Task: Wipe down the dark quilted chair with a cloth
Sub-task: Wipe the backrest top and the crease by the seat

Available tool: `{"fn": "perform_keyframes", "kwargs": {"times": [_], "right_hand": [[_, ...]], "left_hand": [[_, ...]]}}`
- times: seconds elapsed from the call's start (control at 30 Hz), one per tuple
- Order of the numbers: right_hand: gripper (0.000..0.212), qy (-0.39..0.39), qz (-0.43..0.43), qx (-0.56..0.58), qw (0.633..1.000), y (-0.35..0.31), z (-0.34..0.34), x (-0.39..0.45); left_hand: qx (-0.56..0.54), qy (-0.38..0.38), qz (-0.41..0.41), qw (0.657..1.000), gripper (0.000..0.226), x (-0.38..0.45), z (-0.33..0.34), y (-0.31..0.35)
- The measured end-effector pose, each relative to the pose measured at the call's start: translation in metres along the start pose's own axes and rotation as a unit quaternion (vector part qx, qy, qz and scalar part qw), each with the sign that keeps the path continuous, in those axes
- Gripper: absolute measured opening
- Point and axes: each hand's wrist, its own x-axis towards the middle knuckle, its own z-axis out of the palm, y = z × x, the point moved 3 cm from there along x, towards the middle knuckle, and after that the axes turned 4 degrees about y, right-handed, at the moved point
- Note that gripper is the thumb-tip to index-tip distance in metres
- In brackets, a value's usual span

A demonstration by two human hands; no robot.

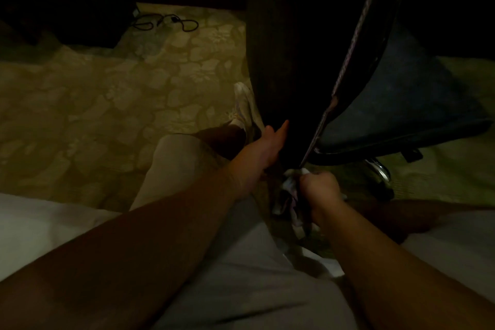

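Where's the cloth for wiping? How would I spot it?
Find the big dark chair in the middle, tipped over the patterned carpet. Just under its bottom edge, the right hand grips a crumpled cloth. It's the only pale, bunched, rag-like thing there, hanging down from that fist.

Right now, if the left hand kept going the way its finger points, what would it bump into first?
Probably the dark chair back. The left hand already lies against its lower edge, finger pointing up along it, though the dim light hides depth.
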Motion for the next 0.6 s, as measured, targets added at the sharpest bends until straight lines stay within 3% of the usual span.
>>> {"fn": "perform_keyframes", "kwargs": {"times": [0.13,0.27,0.37,0.43,0.6], "right_hand": [[0.01,0.009,-0.046,-0.031,0.998,-0.009,-0.01,-0.011],[0.037,0.01,-0.006,-0.034,0.999,-0.006,-0.001,-0.005],[0.023,-0.007,0.021,-0.04,0.999,-0.001,0.003,-0.004],[0.025,-0.022,0.011,-0.03,0.999,0.001,0.003,-0.003],[0.024,0.043,-0.054,-0.033,0.997,-0.017,-0.006,-0.016]], "left_hand": [[-0.091,0.007,0.049,0.995,0.06,0.001,-0.015,-0.013],[-0.021,0.039,-0.024,0.999,0.071,0.0,-0.004,0.005],[-0.032,0.041,-0.028,0.998,0.072,0.001,0.008,0.012],[-0.04,0.029,-0.019,0.999,0.07,0.003,0.009,0.012],[-0.014,0.004,-0.021,1.0,0.069,0.003,0.002,0.002]]}}
